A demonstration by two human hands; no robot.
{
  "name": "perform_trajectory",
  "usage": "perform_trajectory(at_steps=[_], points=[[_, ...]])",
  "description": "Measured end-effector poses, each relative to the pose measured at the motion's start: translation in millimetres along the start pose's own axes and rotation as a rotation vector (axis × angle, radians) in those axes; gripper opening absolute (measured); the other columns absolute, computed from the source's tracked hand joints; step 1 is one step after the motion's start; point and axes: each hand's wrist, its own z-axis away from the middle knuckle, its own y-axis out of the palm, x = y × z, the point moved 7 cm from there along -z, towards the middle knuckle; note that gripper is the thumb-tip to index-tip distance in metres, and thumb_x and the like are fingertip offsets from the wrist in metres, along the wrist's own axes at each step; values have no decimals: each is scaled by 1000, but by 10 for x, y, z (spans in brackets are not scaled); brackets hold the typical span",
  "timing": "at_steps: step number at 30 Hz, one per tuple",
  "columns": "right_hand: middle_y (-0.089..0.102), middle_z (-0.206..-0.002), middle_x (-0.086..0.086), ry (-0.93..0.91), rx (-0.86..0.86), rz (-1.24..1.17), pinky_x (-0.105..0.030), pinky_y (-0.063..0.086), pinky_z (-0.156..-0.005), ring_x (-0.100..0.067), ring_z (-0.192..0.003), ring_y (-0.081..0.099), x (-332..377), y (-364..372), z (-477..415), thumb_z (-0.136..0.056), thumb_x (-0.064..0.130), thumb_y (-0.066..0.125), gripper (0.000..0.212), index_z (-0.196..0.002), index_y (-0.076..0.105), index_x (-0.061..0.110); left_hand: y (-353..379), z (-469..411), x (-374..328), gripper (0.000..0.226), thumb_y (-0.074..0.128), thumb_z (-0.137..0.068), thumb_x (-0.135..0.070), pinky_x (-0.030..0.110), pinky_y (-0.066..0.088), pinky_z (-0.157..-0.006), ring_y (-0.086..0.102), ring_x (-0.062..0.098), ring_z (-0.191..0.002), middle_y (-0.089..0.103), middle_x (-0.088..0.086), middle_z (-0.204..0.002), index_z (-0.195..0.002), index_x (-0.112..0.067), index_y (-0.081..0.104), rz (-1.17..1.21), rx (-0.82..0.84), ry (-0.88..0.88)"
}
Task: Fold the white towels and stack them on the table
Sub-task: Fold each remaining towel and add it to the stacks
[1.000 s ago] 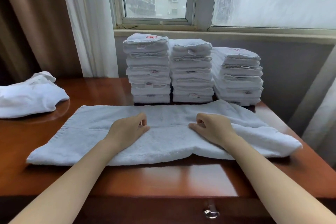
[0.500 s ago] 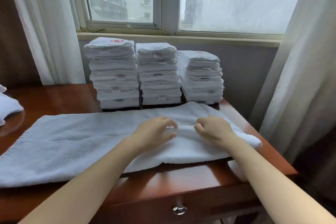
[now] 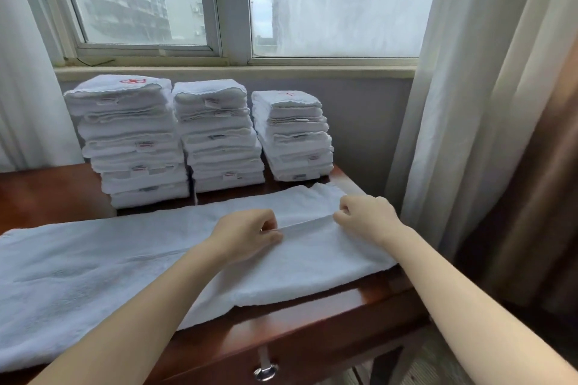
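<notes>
Starting nearest: metal drawer pull [image 3: 265, 372] on front of wooden counter [image 3: 359, 300]. White towel [image 3: 93, 275] lies flat lengthwise across counter, its R end at the counter's R edge. L hand [image 3: 247, 236] & R hand [image 3: 366, 219], slightly apart, each pinch a raised crease near that end. Behind: 3 stacks of folded towels [image 3: 219, 134] vs the wall, then window [image 3: 150, 3] w/ curtain [image 3: 469, 103].

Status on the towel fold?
Left grip and right grip pinch a raised crease near the right end of the towel. Towel spread long across the table. Three folded stacks behind it; nothing on it.
</notes>
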Motion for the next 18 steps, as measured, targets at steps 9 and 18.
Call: perform_trajectory(at_steps=[9,18], points=[[50,-134,-1,-57,-147,100,-44,9,-119,-23,-127,43,272,136,169,-96,15,38,40,-134,49,21,-28,127,-199,15,59,-95,-30,25,41,-64,57,13,-96,55,-13,-111,-110,-29,57,-20,-166,29],[3,-166,2,-115,132,-102,-47,-7,-122,-14,-152,-4,530,537,510,-102,49,23,60,-158,16,26,403,439,-291,55,21,-103,-51,37,6,-122,6,11,-151,12,-7,-165,-156,-35,20,-76,85,-25]])
